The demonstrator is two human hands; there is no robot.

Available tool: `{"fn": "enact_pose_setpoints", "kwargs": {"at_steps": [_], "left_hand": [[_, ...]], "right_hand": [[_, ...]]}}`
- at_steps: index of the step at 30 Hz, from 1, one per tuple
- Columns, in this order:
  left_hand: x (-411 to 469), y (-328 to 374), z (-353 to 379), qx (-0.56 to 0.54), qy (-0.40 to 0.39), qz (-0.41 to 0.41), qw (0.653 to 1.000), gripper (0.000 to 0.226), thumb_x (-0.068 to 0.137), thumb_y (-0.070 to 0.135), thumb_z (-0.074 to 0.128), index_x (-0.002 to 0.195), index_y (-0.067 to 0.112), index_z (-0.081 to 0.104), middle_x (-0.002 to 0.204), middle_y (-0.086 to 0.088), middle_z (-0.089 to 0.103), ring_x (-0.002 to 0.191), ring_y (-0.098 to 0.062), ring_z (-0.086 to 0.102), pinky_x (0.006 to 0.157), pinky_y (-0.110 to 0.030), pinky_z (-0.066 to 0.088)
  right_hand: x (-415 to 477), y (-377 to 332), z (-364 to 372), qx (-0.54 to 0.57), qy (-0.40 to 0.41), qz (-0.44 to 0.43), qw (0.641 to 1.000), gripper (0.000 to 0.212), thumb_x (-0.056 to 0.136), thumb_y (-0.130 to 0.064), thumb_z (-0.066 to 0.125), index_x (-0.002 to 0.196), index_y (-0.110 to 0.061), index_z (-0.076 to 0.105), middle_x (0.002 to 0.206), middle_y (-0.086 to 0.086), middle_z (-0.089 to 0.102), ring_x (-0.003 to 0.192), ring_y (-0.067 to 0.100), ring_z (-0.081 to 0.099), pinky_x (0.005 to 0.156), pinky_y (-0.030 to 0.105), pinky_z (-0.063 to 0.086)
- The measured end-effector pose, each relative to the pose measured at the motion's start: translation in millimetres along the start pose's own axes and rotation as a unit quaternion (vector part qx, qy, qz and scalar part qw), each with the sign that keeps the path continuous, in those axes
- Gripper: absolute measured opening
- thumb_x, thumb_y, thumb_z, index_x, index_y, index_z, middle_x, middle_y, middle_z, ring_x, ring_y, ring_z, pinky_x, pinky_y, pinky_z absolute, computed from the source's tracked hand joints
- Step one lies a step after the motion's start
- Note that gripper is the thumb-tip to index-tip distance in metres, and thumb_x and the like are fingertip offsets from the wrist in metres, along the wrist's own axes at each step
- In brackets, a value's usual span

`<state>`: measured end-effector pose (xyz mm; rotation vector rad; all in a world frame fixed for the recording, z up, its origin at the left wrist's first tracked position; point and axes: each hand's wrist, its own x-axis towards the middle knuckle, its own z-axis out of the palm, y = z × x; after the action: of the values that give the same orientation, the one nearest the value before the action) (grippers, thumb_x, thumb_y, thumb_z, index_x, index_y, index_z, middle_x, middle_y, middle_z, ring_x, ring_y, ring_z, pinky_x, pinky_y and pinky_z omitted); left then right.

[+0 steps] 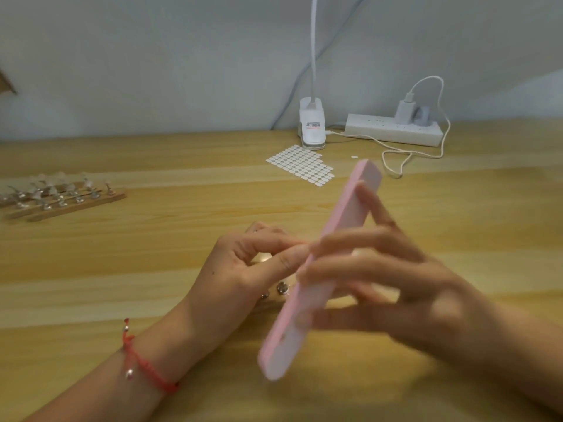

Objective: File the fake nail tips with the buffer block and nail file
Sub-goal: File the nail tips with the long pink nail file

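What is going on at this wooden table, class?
A person's right hand holds a long pink buffer block, tilted, against a small item pinched by the left hand. The item is too blurred to identify; it is presumably a fake nail tip. Clear tips on wooden strips sit at the far left of the light wooden table. A sheet of white oval stickers lies further back.

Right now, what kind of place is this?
Probably a home desk for nail work: a wooden table with a clip lamp and power strip, racks of fake nail tips, and a pink nail file in the right hand.
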<state>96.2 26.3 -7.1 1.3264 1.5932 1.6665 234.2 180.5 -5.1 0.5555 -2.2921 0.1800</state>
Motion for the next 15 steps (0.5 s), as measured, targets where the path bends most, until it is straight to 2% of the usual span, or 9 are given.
{"fn": "enact_pose_setpoints", "kwargs": {"at_steps": [2, 4, 8, 12, 13, 15], "left_hand": [[-0.3, -0.4, 0.6, -0.006, 0.001, 0.0, 1.0, 0.021, 0.072, 0.042, 0.061, 0.073, 0.029, 0.078, 0.069, 0.011, 0.066, 0.077, -0.011, 0.05, 0.074, -0.018, 0.037], [-1.1, -0.8, 1.1, -0.012, 0.005, -0.005, 1.0, 0.023, 0.071, 0.043, 0.062, 0.074, 0.027, 0.079, 0.069, 0.009, 0.066, 0.078, -0.012, 0.051, 0.074, -0.019, 0.038], [-2.7, -1.9, -0.5, -0.033, 0.014, -0.023, 0.999, 0.027, 0.068, 0.044, 0.064, 0.074, 0.022, 0.079, 0.075, 0.004, 0.067, 0.083, -0.014, 0.056, 0.077, -0.023, 0.04], [-1.4, -0.3, 0.0, -0.027, 0.02, -0.024, 0.999, 0.027, 0.069, 0.044, 0.062, 0.073, 0.023, 0.079, 0.072, 0.01, 0.066, 0.078, -0.012, 0.053, 0.074, -0.024, 0.035], [-1.3, -0.3, 0.2, -0.024, 0.018, -0.021, 0.999, 0.029, 0.07, 0.044, 0.062, 0.073, 0.02, 0.079, 0.072, 0.007, 0.067, 0.079, -0.013, 0.054, 0.075, -0.024, 0.036], [-2.0, -0.6, 0.2, -0.027, 0.015, -0.016, 0.999, 0.031, 0.07, 0.043, 0.063, 0.073, 0.016, 0.078, 0.074, 0.004, 0.067, 0.082, -0.014, 0.055, 0.076, -0.022, 0.038]], "right_hand": [[2.2, 13.8, -12.0, -0.024, 0.018, 0.051, 0.998, 0.033, 0.092, 0.0, 0.061, 0.112, -0.023, 0.074, 0.117, 0.005, 0.065, 0.113, 0.026, 0.058, 0.106, 0.062, 0.037], [4.0, 15.2, -18.3, -0.018, 0.019, 0.08, 0.996, 0.023, 0.095, -0.002, 0.057, 0.109, -0.013, 0.071, 0.115, 0.011, 0.063, 0.11, 0.03, 0.059, 0.1, 0.058, 0.042], [3.6, -6.9, -1.2, 0.004, -0.023, 0.007, 1.0, 0.024, 0.101, -0.013, 0.054, 0.105, -0.018, 0.076, 0.112, 0.003, 0.07, 0.111, 0.024, 0.063, 0.111, 0.061, 0.033], [4.6, 15.2, -19.2, -0.022, 0.02, 0.086, 0.996, 0.023, 0.095, -0.002, 0.057, 0.11, -0.014, 0.07, 0.115, 0.009, 0.064, 0.111, 0.029, 0.059, 0.105, 0.058, 0.039], [2.7, 9.7, -14.1, -0.004, 0.015, 0.091, 0.996, 0.024, 0.096, -0.004, 0.059, 0.111, -0.015, 0.073, 0.116, 0.007, 0.066, 0.113, 0.027, 0.058, 0.106, 0.057, 0.038], [-0.4, -5.7, 1.0, 0.033, -0.017, 0.042, 0.998, 0.02, 0.098, -0.012, 0.06, 0.113, -0.019, 0.071, 0.118, -0.001, 0.066, 0.119, 0.019, 0.056, 0.113, 0.059, 0.031]]}}
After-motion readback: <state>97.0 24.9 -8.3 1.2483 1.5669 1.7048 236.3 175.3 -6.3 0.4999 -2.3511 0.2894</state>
